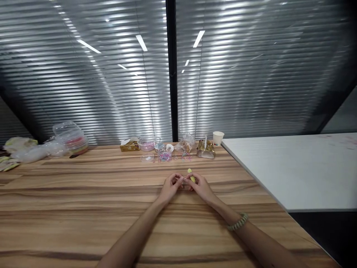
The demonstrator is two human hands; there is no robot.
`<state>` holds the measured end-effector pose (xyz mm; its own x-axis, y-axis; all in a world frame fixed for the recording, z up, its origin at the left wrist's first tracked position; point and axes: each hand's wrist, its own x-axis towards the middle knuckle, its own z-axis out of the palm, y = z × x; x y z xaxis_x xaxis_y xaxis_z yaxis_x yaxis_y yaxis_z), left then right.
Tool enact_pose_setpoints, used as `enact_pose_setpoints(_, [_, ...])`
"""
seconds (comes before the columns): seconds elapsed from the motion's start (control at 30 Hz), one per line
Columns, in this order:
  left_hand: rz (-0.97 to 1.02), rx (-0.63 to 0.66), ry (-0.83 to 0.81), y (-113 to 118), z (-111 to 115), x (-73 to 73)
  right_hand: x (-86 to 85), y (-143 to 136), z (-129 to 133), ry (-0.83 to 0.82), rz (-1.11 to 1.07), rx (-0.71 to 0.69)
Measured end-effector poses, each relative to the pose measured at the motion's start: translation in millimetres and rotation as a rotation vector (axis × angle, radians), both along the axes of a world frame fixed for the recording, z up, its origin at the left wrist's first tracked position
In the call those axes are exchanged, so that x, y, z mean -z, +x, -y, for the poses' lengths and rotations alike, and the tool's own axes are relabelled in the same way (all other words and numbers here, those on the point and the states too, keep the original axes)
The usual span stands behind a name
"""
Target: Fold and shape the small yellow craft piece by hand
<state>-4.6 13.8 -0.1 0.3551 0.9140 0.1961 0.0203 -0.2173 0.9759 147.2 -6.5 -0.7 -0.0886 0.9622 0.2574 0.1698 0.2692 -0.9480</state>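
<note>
1. As your forearms reach in over the wood-grain table (83, 193), your two hands nearly meet, well in from its far edge.
2. Your left hand (169, 187) has thumb and forefinger pinched together on a small pale-pink piece (184, 179), too small to identify, lying between your two sets of fingertips.
3. Your right hand (202, 188) is curled round a slim yellow object (192, 175), its rounded end pointing away from you; you cannot tell whether its fingertips also grip the pink piece.
4. On your right forearm sits a beaded bracelet (238, 222).
5. Beyond your hands, you have a clear tub of pink and purple bits (165, 156), with a round clear lid (147, 158) just to its left.
6. Farther along that back row, you have a gold carton (129, 145) on the left, a crumpled clear bag (187, 142) near the middle, then a gold tissue pack (205, 152) and a white paper cup (218, 138) on the right.
</note>
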Motion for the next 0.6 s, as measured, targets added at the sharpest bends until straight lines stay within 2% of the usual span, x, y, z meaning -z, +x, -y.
enact_pose_setpoints(0.1, [-0.042,0.035,0.033,0,3,-4.6,1.6,0,-1,-0.015,-0.055,-0.011])
enact_pose_setpoints(0.27, [-0.191,0.155,0.236,2,14,-16.4,5.3,-2,-2,-0.041,-0.141,0.005])
enact_pose_setpoints(0.4, [-0.13,0.159,0.273,4,24,-26.1,9.3,0,-5,-0.027,-0.076,0.103])
enact_pose_setpoints(0.5, [-0.09,0.212,0.196,7,27,-27.0,12.2,4,-8,0.033,0.012,0.217])
enact_pose_setpoints(0.6, [-0.104,0.29,-0.041,10,25,-20.4,13.8,7,-9,0.059,0.053,0.272])
